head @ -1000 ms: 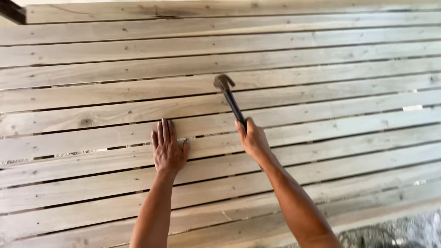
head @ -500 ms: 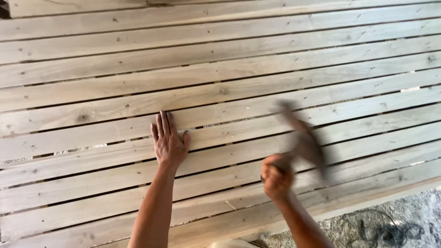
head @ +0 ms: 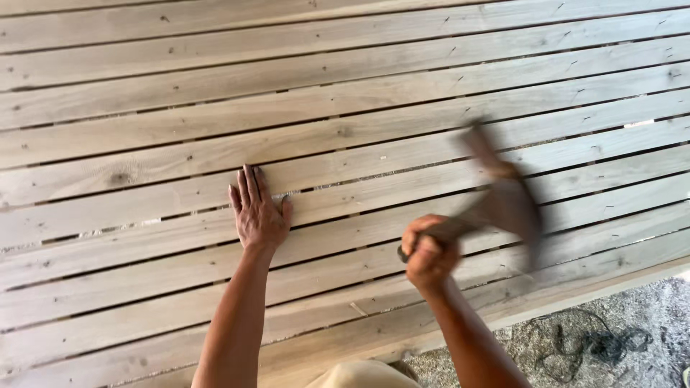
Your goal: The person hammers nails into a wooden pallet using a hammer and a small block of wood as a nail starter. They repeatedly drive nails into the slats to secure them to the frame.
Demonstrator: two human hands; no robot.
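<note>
My left hand (head: 257,213) lies flat, palm down and fingers together, on the wooden slats (head: 144,136) in front of me, gripping nothing. The fingertips point up the boards and reach the narrow gap between two of them. My right hand (head: 429,253) is clenched in a fist around the handle of a hammer (head: 503,201), lifted clear of the wood to the right of my left hand and well apart from it. The hammer is blurred: I can make out a dark head raised above and to the right of my fist, but I cannot tell which way its face points. The slats are pale, weathered planks running side to side with thin dark gaps between them, dotted with small nail heads and a few knots. Along the lower right the last plank ends at an edge, and beyond it lies grey gravel ground (head: 647,309) with a dark tangle of cord (head: 589,345) on it.
</note>
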